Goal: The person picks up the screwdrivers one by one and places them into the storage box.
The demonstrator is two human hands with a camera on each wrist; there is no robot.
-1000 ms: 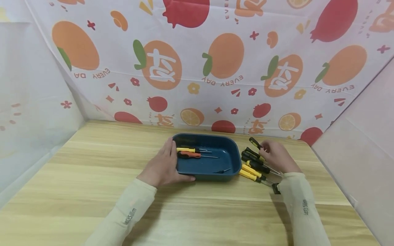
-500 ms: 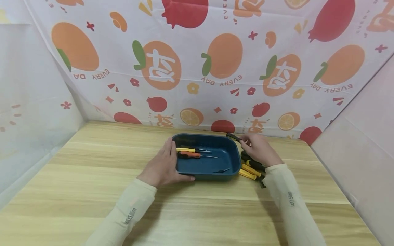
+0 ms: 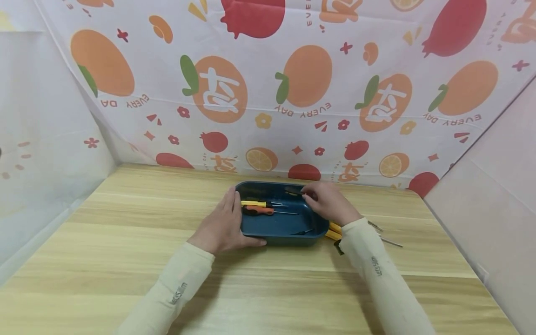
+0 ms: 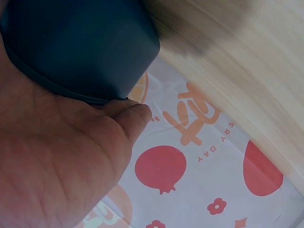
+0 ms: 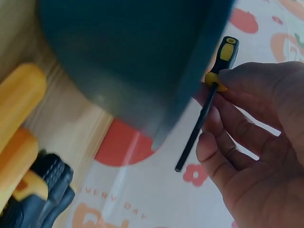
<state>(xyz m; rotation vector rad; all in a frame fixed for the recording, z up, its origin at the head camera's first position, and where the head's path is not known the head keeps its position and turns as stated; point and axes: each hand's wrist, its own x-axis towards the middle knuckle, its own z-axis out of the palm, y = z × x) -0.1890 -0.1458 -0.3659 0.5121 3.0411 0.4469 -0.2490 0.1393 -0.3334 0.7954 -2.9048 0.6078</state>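
My left hand rests against the left end of a dark blue bin, fingers along the end wall and thumb along the front. In the left wrist view its fingertips touch the bin's rim. My right hand is over the bin's right end and pinches a small screwdriver with a black-and-yellow handle and dark shaft. Inside the bin lie a yellow-handled screwdriver, an orange-and-black screwdriver and a small dark tool.
Right of the bin, yellow-handled tools and black-handled tools lie on the wooden table, partly hidden by my right forearm. A fruit-printed cloth hangs behind the table's back edge, with pale walls at both sides.
My right hand has carried the screwdriver leftward from the tools on the table to above the bin's right end. My left hand and the bin have stayed in place.
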